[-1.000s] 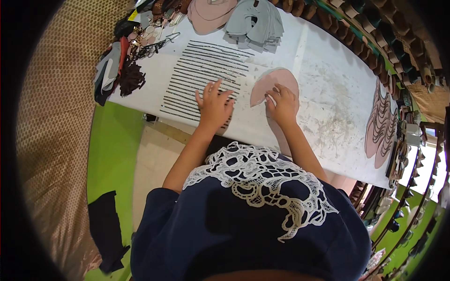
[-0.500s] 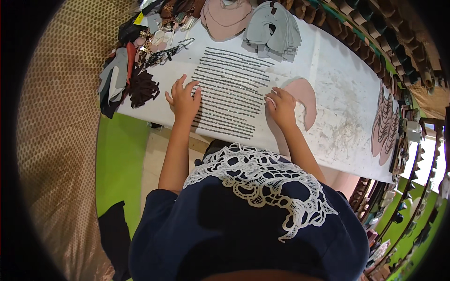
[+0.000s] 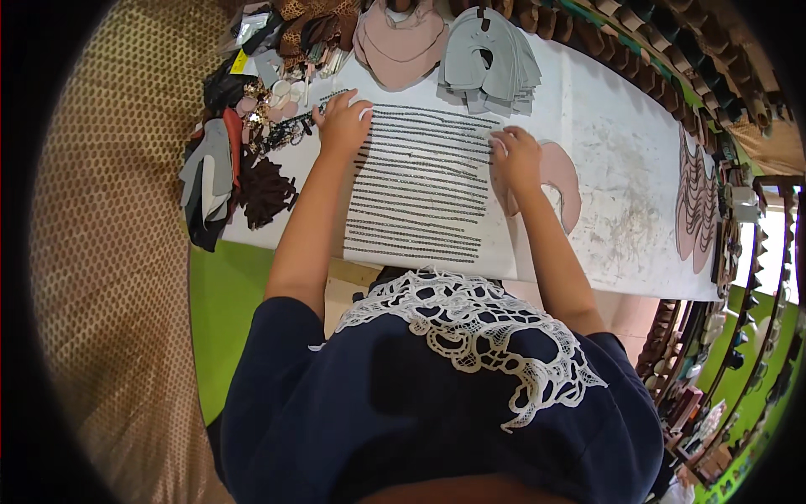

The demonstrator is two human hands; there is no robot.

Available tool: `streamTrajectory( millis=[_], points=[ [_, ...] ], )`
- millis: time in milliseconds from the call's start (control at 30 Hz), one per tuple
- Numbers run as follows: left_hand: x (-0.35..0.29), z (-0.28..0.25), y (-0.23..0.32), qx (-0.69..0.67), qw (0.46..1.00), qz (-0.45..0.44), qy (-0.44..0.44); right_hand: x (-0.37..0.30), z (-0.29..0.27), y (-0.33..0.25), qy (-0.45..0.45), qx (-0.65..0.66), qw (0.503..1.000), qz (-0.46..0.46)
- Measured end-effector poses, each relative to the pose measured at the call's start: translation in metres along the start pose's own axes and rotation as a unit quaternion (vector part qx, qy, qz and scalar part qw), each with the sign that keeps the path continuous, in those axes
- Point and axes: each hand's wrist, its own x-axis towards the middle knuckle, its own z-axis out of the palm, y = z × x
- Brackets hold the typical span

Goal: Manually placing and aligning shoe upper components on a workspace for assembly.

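Dark strips (image 3: 417,179) in rows on tabletop (image 3: 609,118).
Left grip (image 3: 363,104) at upper-left ends, right grip (image 3: 496,139) near upper-right; both loosely curled, can't tell if holding. Yellow slip (image 3: 239,62) illegible.

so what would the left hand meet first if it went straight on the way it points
Probably the stack of pink pieces ahead of the left hand, though depth is unclear.

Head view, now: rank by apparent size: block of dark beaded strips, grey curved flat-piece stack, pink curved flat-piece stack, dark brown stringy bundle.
1. block of dark beaded strips
2. grey curved flat-piece stack and pink curved flat-piece stack: too alike to rank
3. dark brown stringy bundle
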Motion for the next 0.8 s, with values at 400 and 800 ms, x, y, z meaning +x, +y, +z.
streamTrajectory(
  millis=[400, 800],
  points=[
    [0.047, -0.006, -0.001, 0.054, 0.985, 0.142, -0.076, 0.043, 0.019, 0.009, -0.043, -0.109, 0.993, 0.0],
    [0.049, 0.0, -0.008, 0.061, 0.981, 0.165, -0.085, 0.055, 0.013, 0.004, -0.093, -0.128, 0.987, 0.017]
  ],
)
